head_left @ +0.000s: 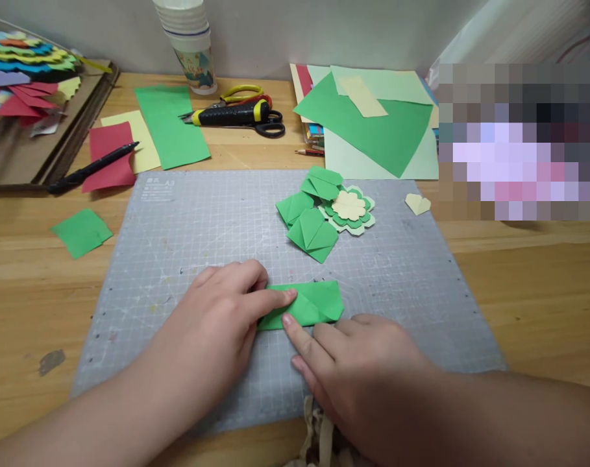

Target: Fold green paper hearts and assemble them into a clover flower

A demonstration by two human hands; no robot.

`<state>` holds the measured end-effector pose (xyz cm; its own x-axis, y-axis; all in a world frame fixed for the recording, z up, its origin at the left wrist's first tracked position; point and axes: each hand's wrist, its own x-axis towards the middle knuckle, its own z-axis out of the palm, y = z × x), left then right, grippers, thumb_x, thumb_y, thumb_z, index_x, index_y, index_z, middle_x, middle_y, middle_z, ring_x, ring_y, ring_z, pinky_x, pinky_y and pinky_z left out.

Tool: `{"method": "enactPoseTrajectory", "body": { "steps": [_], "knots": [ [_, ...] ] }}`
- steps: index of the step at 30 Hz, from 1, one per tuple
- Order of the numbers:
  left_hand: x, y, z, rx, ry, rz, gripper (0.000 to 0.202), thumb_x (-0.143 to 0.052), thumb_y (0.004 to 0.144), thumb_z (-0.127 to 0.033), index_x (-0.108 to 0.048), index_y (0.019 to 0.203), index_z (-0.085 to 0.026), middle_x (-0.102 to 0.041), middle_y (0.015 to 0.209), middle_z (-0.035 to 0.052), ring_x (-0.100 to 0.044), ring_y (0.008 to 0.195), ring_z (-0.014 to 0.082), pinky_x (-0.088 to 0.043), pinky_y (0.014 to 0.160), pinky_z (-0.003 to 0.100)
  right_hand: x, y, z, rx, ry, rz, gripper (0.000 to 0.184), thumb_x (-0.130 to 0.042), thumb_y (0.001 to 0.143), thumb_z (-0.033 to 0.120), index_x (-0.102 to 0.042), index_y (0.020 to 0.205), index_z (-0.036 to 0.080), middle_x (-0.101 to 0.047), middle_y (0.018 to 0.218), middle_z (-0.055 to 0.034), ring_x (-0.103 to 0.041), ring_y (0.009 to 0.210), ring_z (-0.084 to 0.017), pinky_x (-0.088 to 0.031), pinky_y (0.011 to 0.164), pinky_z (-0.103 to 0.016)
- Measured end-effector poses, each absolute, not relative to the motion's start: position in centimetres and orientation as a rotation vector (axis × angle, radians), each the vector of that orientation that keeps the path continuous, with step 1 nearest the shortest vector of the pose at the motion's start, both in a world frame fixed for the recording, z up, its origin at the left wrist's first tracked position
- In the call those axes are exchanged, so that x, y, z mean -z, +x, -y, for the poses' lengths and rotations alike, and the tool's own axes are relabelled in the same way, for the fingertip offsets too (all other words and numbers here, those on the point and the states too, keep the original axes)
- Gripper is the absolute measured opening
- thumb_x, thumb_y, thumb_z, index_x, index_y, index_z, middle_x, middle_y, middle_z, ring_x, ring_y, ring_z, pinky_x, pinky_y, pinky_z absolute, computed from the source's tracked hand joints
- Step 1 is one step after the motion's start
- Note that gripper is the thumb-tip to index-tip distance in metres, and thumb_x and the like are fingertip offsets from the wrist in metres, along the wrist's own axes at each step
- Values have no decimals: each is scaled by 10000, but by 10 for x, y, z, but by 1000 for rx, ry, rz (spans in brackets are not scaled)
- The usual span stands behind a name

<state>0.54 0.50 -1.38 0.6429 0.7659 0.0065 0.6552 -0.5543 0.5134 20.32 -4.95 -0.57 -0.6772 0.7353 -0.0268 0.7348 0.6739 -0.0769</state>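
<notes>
A folded strip of green paper (319, 305) lies flat on the grey cutting mat (178, 363). My left hand (226, 301) covers the strip's left end, with its index fingertip pressing on top and the other fingers curled around that end. The index finger of my right hand (357, 357) is stretched out, its tip touching the strip's lower edge. My right thumb is apart from it, below on the mat. Just beyond the strip sit several folded green paper pieces (314, 233) beside a layered paper flower (349, 205) with a cream centre.
A small cream paper heart (418, 203) and a green square (82, 232) flank the mat. Behind are a box cutter (231, 115), scissors (271, 124), stacked cups (195, 58), a black pen (95, 167) and loose paper sheets (372, 130). A cardboard box (65, 139) holds paper flowers at left.
</notes>
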Motion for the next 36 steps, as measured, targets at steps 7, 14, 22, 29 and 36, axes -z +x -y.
{"method": "enactPoseTrajectory", "body": {
  "steps": [7, 14, 22, 29, 36],
  "knots": [
    [12, 4, -11, -260, 2413, -1093, 425, -405, 920, -122, -718, 1122, -327, -551, 789, 32, -512, 761, 195, -366, 648, 336, 7, 195, 53, -127, -1103, 2929, 422, -379, 994, 218, -588, 1326, 62, -664, 647, -59, -568, 475, -185, -217, 367, -347],
    [14, 4, -11, -287, 2459, -1085, 453, -411, 874, -82, -733, 1089, -317, -554, 774, 29, -514, 751, 193, -358, 641, 326, 3, 185, 46, -403, -1191, 2973, 459, -408, 1002, 358, -501, 1415, 181, -693, 641, -38, -565, 432, -186, -178, 369, -308],
    [13, 4, -11, -317, 2448, -1090, 468, -392, 888, -64, -733, 1092, -311, -562, 794, 29, -527, 757, 185, -355, 647, 310, -7, 200, 51, -480, -1449, 2880, 492, -361, 1004, 329, -492, 1422, 107, -742, 723, -74, -670, 532, -228, -252, 398, -334],
    [12, 4, -11, -301, 2446, -1090, 453, -397, 899, -76, -737, 1076, -318, -560, 794, 28, -517, 754, 185, -347, 650, 305, -12, 206, 56, -478, -1556, 2998, 488, -422, 974, 258, -469, 1436, 112, -741, 670, -71, -661, 477, -218, -129, 376, -344],
    [13, 3, -13, -282, 2445, -1074, 440, -376, 935, -117, -732, 1101, -316, -552, 797, 34, -511, 741, 191, -328, 636, 314, -15, 228, 63, -467, -1729, 2889, 444, -443, 937, 245, -586, 1351, 173, -748, 643, -43, -673, 472, -215, -116, 417, -327]
  ]
}}
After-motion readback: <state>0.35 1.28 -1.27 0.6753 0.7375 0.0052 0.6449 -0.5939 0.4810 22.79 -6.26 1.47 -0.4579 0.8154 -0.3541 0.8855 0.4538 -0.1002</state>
